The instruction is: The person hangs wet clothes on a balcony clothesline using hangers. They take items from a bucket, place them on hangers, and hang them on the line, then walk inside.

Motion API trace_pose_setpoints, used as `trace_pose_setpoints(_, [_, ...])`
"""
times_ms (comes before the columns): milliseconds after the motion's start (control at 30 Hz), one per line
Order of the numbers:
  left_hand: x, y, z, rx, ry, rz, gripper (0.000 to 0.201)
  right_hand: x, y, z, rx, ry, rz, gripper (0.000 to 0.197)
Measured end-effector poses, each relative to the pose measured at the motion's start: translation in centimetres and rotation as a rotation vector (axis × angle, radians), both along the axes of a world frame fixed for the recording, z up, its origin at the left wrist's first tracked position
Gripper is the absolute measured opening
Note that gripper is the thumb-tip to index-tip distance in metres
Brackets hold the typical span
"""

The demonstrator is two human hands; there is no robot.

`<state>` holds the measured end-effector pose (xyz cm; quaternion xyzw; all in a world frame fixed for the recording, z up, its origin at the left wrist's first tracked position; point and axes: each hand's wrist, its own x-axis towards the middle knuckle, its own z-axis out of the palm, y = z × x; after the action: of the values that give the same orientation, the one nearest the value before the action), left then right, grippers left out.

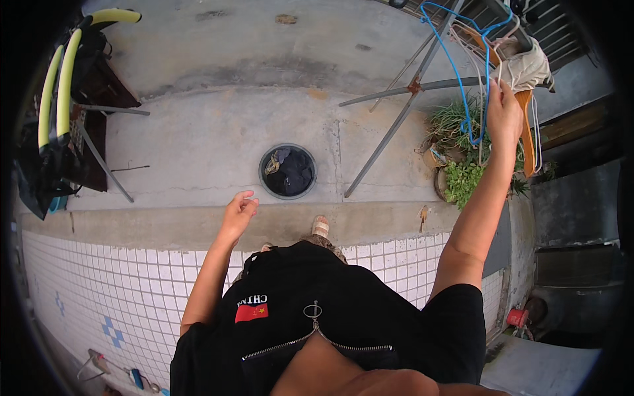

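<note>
Hanger (blue) [487,69] just L of R hand [506,119] w/ fingers mostly closed, grip unclear

- Black short-sleeved fabric top [370,303]; red rectangular flag emblem [251,313] with yellow stars, adjoining white lettering [252,300].
- Silver-toothed metal zip [277,348], round ring pull [316,323].
- Mottled brown legwear [329,244].
- Pale strapped sandal [321,226].

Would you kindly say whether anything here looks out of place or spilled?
A small brown scrap, perhaps a dry leaf, lies loose on the ledge near the plants, looking like stray litter. I see no spill.
</note>
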<state>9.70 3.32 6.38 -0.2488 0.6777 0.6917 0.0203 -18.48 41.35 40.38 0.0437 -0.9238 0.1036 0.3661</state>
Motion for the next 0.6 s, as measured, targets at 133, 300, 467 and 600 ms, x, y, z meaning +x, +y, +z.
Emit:
trace_pose_setpoints(133, [5.6,-0.5,-5.0,0.04,-0.089,0.109,0.04,4.6,-4.4,1.1,0.108,0.414,0.146,0.037])
trace_pose_setpoints(300, [9.2,0.4,-9.7,0.02,-0.257,0.123,0.039,11.4,-13.0,-6.8,-0.469,0.308,0.799,0.023])
trace_pose_setpoints(467, [9.7,1.0,-11.2,0.098,-0.385,0.207,0.04,5.1,-21.6,-25.8,-0.171,-0.637,0.677,0.03])
trace_pose_setpoints(600, [10.1,1.0,-13.7,0.214,-0.485,0.399,0.04,-1.7,-21.2,-49.2,-0.058,-1.124,0.547,0.049])
